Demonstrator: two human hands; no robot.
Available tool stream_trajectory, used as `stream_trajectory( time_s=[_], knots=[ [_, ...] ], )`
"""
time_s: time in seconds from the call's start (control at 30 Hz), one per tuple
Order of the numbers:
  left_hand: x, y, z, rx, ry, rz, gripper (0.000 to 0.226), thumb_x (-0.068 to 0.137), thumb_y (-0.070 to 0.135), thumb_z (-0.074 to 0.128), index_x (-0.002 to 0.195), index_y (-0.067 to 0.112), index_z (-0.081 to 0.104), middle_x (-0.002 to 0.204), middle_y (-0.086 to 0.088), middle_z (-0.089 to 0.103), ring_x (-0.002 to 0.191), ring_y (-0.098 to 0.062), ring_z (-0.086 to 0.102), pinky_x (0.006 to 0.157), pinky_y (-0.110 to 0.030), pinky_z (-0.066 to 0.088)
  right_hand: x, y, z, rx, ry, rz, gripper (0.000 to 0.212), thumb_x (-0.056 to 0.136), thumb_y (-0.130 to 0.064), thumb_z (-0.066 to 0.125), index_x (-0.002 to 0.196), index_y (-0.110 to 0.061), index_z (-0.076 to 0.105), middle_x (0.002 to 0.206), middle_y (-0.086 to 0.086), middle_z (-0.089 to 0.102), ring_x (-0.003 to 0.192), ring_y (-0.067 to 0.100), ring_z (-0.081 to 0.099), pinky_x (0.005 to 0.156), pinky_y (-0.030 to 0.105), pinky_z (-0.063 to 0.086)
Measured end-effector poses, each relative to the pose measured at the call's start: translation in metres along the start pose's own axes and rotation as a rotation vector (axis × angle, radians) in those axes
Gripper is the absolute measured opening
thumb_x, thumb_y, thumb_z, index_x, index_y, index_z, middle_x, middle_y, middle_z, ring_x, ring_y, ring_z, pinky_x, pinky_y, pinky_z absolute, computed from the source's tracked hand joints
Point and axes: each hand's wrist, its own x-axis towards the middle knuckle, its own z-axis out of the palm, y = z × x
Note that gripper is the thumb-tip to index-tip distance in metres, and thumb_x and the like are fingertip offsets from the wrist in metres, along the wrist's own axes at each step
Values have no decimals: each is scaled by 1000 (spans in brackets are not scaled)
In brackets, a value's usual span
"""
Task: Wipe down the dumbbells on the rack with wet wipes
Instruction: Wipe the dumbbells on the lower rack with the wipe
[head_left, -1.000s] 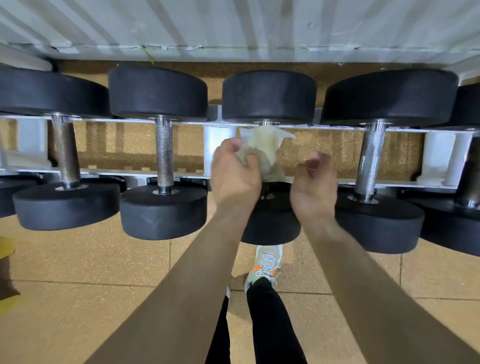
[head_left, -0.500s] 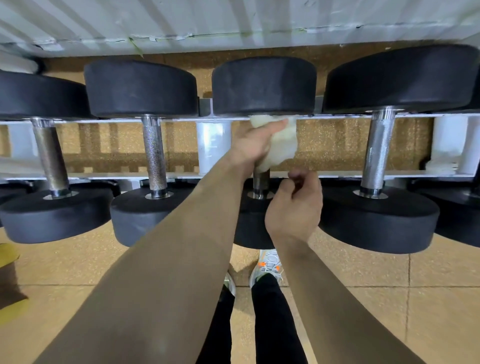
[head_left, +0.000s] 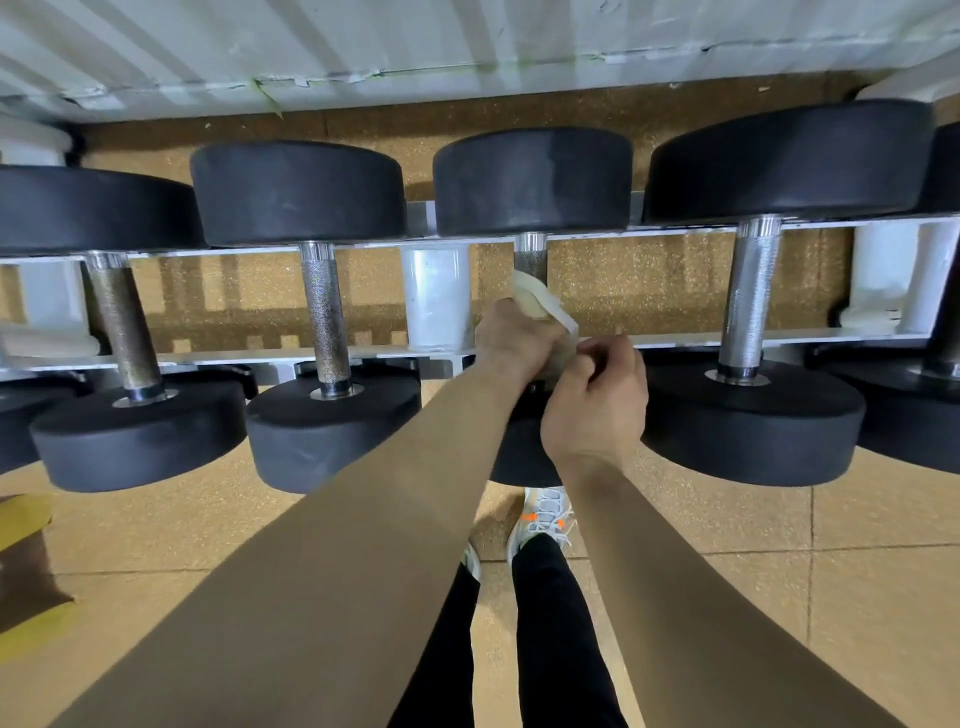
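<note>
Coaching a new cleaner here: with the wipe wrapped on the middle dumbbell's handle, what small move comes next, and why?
Probably slide the left hand and wet wipe up the handle: the knurled stretch above the wipe shows bare.

the dumbbell heads (head_left: 296, 192) are matte black along the whole row. the left handle (head_left: 122, 322) is dull brown, rust-toned. the next handle (head_left: 323, 317) is silver at its far end, with brown-speckled knurling nearer. the middle handle (head_left: 530, 257) and right handle (head_left: 748, 296) are bright silver with fine cross-hatching. the rack (head_left: 436, 291) is white. the wet wipe (head_left: 535, 299) is cream. the floor (head_left: 883, 597) is tan, finely speckled, with thin dark seams in squares. the far wall (head_left: 467, 36) is white with ribbed stripes. the trousers (head_left: 550, 623) are black; the shoe (head_left: 543, 512) is grey-white with orange marks. a near-left object (head_left: 21, 571) is yellow and brown.
</note>
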Motion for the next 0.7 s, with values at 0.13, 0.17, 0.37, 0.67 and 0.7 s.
stream_trajectory(
  time_s=[0.13,0.17,0.37,0.67,0.7],
  knots=[
    [-2,17,18,-13,266,59,21,87,29,75,100,17,64,87,3,62,74,-15,59,62,-19,44,3,3,0,5,1,15,27,77,-37,33,88,-23,54,100,2,59,92,28,54,84,48,48],
    [0,25,19,-57,278,92,19,90,30,71,102,17,64,88,2,63,75,-14,61,62,-15,45,3,3,1,5,-1,16,25,77,-35,34,87,-23,53,99,2,59,91,28,54,83,47,48],
    [10,45,0,-339,92,41,28,81,32,83,76,21,58,73,5,64,69,-15,64,62,-23,51,1,5,2,12,-6,34,20,79,-30,37,86,-25,55,98,-4,58,91,24,54,80,46,48],
    [12,-7,-21,-45,-351,37,16,80,21,83,92,16,74,83,-1,76,78,-18,71,77,-33,56,1,0,1,-26,-4,26,31,82,-32,35,91,-16,59,103,2,60,95,28,54,84,48,48],
    [9,-10,-20,-22,-325,59,16,76,24,87,86,19,75,85,1,77,81,-16,71,83,-35,58,0,0,1,-25,0,34,32,82,-33,35,91,-16,60,103,2,60,94,29,54,84,48,48]
  ],
)
